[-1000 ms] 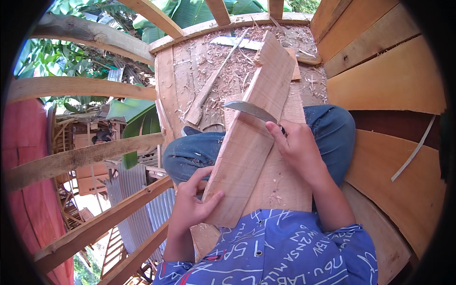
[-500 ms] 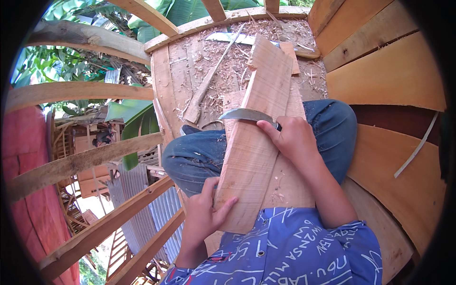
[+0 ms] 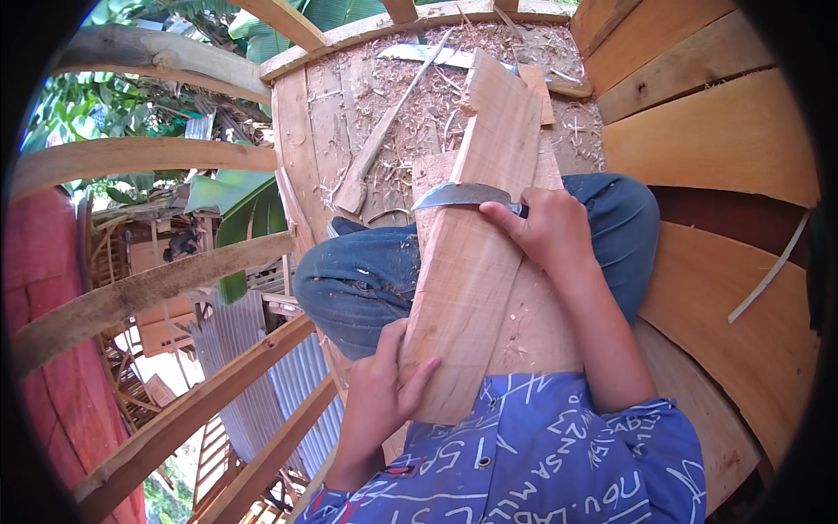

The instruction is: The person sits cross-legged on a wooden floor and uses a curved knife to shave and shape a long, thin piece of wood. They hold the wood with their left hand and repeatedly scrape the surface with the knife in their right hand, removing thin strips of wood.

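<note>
A pale wooden board (image 3: 476,288) with a notch near its far end lies slanted across my lap. My left hand (image 3: 384,384) grips its near left edge, thumb on the top face and fingers toward the underside. My right hand (image 3: 550,223) is closed round the dark handle of a curved knife (image 3: 458,195). The blade crosses the board above its middle, its tip jutting past the left edge. Beneath lies a wider plank (image 3: 532,341), partly covered by the board and resting over my legs.
Wood shavings cover the plank floor (image 3: 323,131) ahead. On it lie a long tapered stick (image 3: 371,162), a long flat blade (image 3: 436,56) and a small wood piece (image 3: 535,92). Wooden rails (image 3: 157,275) run along the left; a board wall (image 3: 698,140) stands at the right.
The view has shifted slightly. The knife blade has slid a little to the right, with less of its tip past the board's left edge. Both hands keep their grip.
</note>
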`<state>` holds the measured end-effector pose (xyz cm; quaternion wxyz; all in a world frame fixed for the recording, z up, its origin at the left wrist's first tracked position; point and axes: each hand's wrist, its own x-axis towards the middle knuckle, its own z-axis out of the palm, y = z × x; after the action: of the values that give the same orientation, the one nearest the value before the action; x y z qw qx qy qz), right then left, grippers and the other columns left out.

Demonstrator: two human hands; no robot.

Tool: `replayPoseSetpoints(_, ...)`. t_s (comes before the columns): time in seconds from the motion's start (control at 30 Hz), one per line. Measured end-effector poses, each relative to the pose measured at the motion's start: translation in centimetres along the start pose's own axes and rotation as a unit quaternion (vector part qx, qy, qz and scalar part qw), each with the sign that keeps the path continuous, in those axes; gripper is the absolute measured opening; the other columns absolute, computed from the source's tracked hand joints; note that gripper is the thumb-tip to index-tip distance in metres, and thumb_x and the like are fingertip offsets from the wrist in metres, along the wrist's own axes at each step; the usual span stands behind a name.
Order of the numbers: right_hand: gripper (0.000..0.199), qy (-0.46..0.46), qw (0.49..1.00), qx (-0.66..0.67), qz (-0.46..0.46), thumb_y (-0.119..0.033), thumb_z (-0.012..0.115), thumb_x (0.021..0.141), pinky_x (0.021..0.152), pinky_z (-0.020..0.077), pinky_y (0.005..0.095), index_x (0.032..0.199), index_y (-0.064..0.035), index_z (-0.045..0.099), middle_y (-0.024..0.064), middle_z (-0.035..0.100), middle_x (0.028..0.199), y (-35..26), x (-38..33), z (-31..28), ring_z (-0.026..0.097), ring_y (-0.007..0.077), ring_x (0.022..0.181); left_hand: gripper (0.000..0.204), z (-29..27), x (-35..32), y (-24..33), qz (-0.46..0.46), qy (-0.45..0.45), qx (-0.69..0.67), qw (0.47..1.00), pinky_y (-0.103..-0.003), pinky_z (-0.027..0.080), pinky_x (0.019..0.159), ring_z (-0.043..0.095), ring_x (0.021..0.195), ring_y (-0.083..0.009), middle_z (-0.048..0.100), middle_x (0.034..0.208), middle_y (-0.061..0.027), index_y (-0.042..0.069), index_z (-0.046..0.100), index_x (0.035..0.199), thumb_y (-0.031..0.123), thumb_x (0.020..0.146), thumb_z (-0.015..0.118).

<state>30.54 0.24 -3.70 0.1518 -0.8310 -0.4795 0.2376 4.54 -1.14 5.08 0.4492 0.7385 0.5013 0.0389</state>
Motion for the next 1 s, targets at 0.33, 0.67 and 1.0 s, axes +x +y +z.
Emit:
replayPoseSetpoints(0.33,0.084,0.009,1.0,-0.026,0.007,-0.079,0.055,0.076,0.066,0.0548,0.0462,0.07,0.0044,0.068,0.025,0.066,0.071,0.7,1.2,0.2,0.068,0.0392,0.071,0.045,-0.1,0.1,0.0,0.014,0.0,0.02,1.0,-0.043,0.053,0.059,0.068,0.073,-0.0417,0.068,0.083,-0.0249,0.002,0.05,0.122,0.021,0.086,0.071)
replayPoseSetpoints(0.67,0.088,0.043,0.996,-0.06,0.045,-0.08,0.051,0.078,0.067,0.0542,0.047,0.073,0.0056,0.069,0.0259,0.066,0.073,2.4,4.2,-0.4,0.068,0.04,0.074,0.045,-0.2,-0.2,0.2,0.003,-0.015,0.028,0.999,-0.043,0.052,0.057,0.068,0.071,-0.041,0.068,0.081,-0.0243,0.003,0.049,0.122,0.021,0.086,0.071)
replayPoseSetpoints(1.0,0.086,0.09,0.995,-0.046,0.019,-0.079,0.05,0.08,0.066,0.052,0.0486,0.069,0.0046,0.067,0.0272,0.064,0.069,3.3,5.6,0.5,0.066,0.0414,0.071,0.046,0.0,0.1,0.3,0.007,-0.001,0.017,1.0,-0.044,0.053,0.059,0.067,0.073,-0.0424,0.067,0.081,-0.0251,0.003,0.049,0.122,0.021,0.086,0.071)
